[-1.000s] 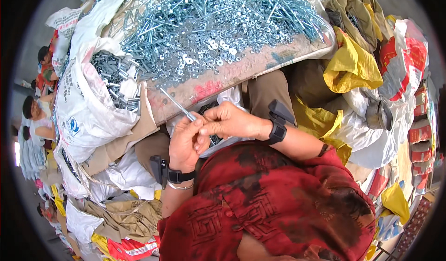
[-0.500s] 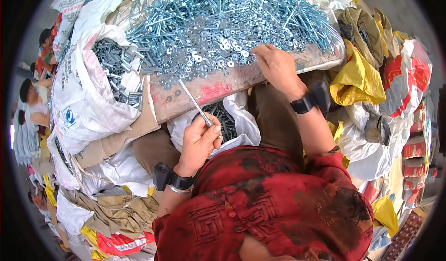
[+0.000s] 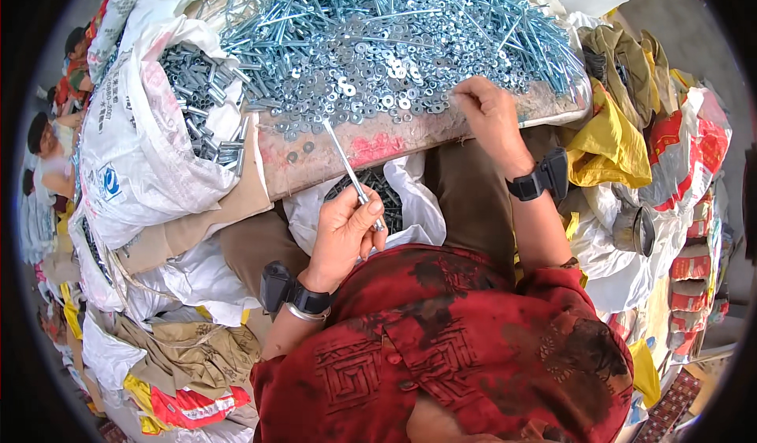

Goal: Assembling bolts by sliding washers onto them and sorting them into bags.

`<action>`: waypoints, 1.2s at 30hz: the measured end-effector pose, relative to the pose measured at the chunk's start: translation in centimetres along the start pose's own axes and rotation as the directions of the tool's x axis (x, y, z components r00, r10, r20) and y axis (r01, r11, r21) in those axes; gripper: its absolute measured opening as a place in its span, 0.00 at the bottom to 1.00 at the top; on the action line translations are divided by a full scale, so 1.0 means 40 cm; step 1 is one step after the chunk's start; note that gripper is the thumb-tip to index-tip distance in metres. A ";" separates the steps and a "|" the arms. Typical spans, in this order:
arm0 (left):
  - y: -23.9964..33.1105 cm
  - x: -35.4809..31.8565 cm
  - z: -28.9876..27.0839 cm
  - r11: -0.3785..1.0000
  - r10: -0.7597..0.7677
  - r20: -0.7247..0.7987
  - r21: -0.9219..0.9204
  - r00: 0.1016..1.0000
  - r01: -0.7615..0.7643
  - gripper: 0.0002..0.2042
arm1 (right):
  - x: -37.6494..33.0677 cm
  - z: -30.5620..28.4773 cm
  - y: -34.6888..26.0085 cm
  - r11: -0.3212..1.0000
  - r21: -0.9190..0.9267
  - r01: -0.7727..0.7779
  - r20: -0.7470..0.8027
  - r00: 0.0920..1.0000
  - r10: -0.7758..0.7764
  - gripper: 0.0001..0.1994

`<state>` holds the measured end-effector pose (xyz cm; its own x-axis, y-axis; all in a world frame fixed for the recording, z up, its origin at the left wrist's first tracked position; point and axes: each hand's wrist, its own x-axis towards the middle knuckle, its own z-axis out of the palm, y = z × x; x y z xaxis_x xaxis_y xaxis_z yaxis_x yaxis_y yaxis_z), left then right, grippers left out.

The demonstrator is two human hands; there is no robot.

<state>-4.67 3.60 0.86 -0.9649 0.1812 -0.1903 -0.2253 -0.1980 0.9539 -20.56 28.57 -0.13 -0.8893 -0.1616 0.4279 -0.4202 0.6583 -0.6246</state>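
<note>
Reaching farther along the board than half a second ago, the right hand (image 3: 487, 115) now rests at the near edge of the washer pile (image 3: 378, 88), its fingers (image 3: 461, 97) curled down among the washers; whether they pinch one cannot be told. A second ago both hands met over the lap around the bolt; now they are well apart. The left hand (image 3: 347, 234) has stayed low over the lap, fingers closed around the lower end of a long silver bolt (image 3: 347, 163), whose shaft slants up and to the left toward the board.

The table (image 3: 410, 139) is a worn, pinkish board laid across the person's knees, heaped with long bolts (image 3: 410, 9) at the far side and flat washers nearer. To the left a big white woven sack (image 3: 134, 159) stands open, filled with short grey bolts (image 3: 197, 88). Under the board, between the knees, a white bag (image 3: 414, 198) holds dark small parts. Crumpled yellow bags (image 3: 603, 139) and red and white sacks (image 3: 694, 151) crowd the right side, with more sacks and cloth at the lower left. Other people sit at the far left edge. Black wrist devices sit on both forearms.
</note>
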 end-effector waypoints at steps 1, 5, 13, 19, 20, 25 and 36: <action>0.001 0.002 0.004 1.000 -0.004 0.023 -0.003 1.000 0.004 0.12 | -0.003 0.012 -0.002 0.996 0.018 0.088 -0.009 0.996 -0.088 0.04; -0.001 0.002 0.004 0.999 -0.022 0.057 0.031 0.998 0.021 0.12 | -0.009 0.037 -0.020 0.931 -0.322 0.172 0.147 0.981 -0.130 0.03; -0.017 -0.017 -0.013 0.999 -0.046 0.020 -0.017 0.999 0.047 0.12 | 0.005 -0.036 -0.007 0.970 -0.237 -0.053 0.247 0.962 0.113 0.05; -0.012 -0.029 0.002 0.999 -0.042 0.026 -0.014 0.999 0.042 0.11 | -0.020 0.020 -0.001 0.943 -0.311 0.121 0.072 0.992 -0.103 0.05; -0.010 -0.032 0.005 0.999 -0.041 0.027 -0.026 0.999 0.042 0.10 | -0.026 0.021 -0.009 0.962 -0.259 0.091 0.086 0.994 -0.071 0.06; 0.001 -0.059 0.021 1.000 -0.017 0.015 0.023 1.000 0.017 0.12 | -0.037 0.023 -0.012 0.930 -0.333 0.156 0.182 0.978 -0.099 0.05; 0.003 -0.097 0.043 1.000 0.019 -0.010 0.004 1.000 -0.019 0.11 | -0.050 0.061 -0.043 0.893 -0.386 0.233 0.243 0.959 -0.145 0.07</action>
<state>-0.71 4.53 2.11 -0.9702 0.1676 -0.1749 -0.2069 -0.1972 0.9583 -18.52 25.96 -1.49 -0.8360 -0.4292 0.3421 -0.5124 0.8336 -0.2063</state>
